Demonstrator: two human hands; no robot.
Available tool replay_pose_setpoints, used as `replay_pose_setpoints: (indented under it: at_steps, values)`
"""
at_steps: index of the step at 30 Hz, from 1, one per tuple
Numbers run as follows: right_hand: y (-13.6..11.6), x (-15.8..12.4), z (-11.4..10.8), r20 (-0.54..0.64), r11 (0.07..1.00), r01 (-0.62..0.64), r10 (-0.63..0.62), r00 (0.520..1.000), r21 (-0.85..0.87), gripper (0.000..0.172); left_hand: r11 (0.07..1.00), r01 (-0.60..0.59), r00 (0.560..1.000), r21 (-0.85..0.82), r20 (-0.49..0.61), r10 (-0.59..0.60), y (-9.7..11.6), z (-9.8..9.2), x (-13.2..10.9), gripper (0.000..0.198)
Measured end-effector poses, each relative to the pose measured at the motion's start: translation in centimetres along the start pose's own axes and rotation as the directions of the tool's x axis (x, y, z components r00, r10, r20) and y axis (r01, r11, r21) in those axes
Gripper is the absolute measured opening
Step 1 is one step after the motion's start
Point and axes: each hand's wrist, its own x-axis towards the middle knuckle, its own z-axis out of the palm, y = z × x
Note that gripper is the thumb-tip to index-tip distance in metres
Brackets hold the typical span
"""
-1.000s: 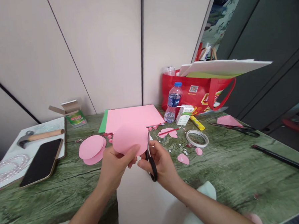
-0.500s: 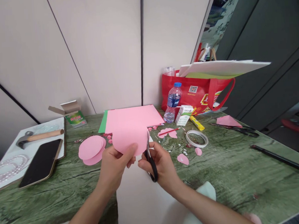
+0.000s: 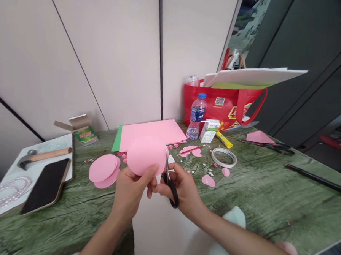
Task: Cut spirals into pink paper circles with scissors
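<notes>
My left hand pinches the lower edge of a round pink paper disc, thumb on top, holding it up above the table. Through the handles of black-handled scissors go the fingers of my right hand. The scissor blades point upward along the disc's right edge. My hands are close together, the fingertips nearly meeting below the disc. To the left lie several pink paper circles in a loose pile. Behind the disc is a stack of pink sheets with a green sheet under it.
At left, a hammer and a phone lie on a white board. Toward the right stand a water bottle, a small white box and a red bag. A tape roll and pink scraps are scattered nearby.
The paper disc has tilted and shifted slightly, its upper edge now showing as a rounded outline. The scissors have moved a little left along its right edge.
</notes>
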Motion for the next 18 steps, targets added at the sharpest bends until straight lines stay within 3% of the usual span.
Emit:
replay_pose_setpoints:
  at_steps: [7,18]
  values:
    - [-0.12,0.26,-0.65,-0.003,0.99,0.108,-0.109,0.994,-0.089,0.046,0.999,0.021,1.0,0.041,0.012,-0.022,0.16,-0.07,0.02,0.028]
    - [-0.34,0.14,-0.42,-0.011,0.994,0.07,-0.071,0.997,-0.082,0.04,0.999,0.028,0.999,-0.04,0.044,-0.026,-0.18,-0.26,0.15,0.026]
